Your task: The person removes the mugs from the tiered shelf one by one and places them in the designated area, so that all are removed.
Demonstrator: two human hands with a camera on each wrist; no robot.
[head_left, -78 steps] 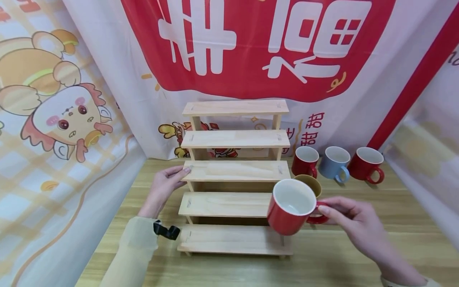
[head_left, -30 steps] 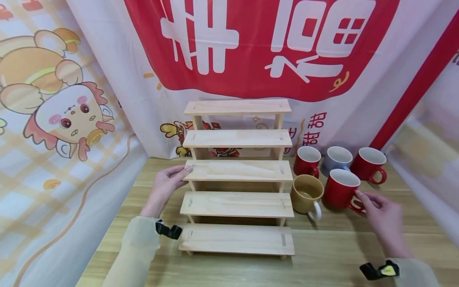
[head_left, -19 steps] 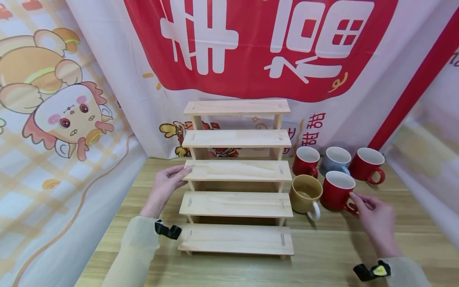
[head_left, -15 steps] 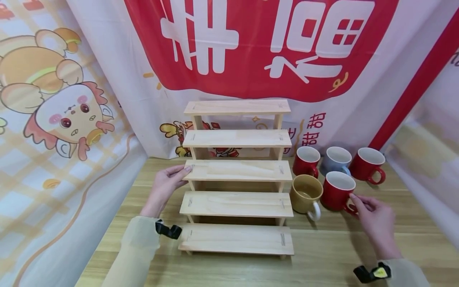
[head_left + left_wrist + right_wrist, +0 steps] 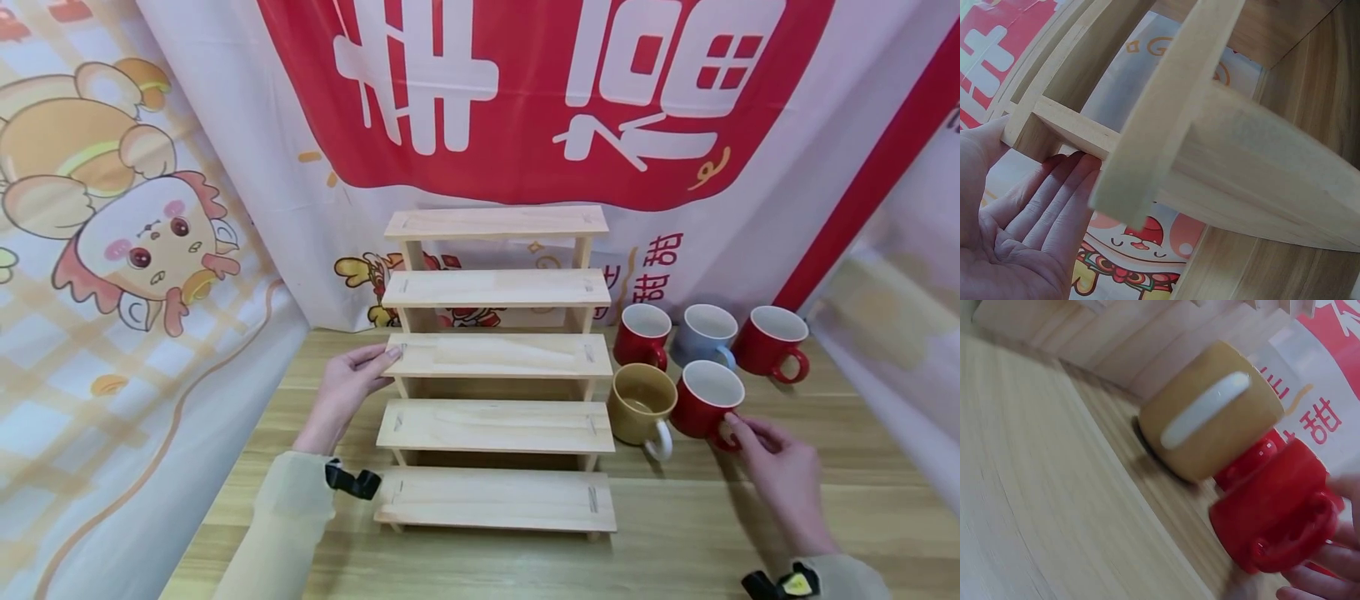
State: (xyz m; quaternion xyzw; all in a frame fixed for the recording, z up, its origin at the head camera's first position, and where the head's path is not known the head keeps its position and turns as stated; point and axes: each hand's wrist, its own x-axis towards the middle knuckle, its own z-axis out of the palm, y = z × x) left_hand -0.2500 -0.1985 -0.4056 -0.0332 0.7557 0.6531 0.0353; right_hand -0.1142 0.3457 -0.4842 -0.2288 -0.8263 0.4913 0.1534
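In the head view, my left hand (image 5: 348,387) pinches the left end of the middle tier of a wooden stepped shelf (image 5: 498,356). The left wrist view shows the fingers beneath the board and part of the thumb at its edge. My right hand (image 5: 783,475) holds a red mug (image 5: 697,408) by its handle, at the right of the shelf. That mug is upright, white inside, close beside a tan mug (image 5: 636,412) with a white handle. In the right wrist view, fingers (image 5: 1325,581) are at the red mug's handle; I cannot tell whether its base touches the table.
Behind these two stand a red mug (image 5: 640,340), a blue mug (image 5: 697,343) and another red mug (image 5: 765,346) in a row. The wooden table (image 5: 675,542) extends in front. Printed cloth (image 5: 525,100) hangs behind the shelf and at both sides.
My right hand has carried the red mug from in front of the shelf's right end rightward and back, beside the tan mug, then shifted it slightly left. My left hand has stayed at the shelf.
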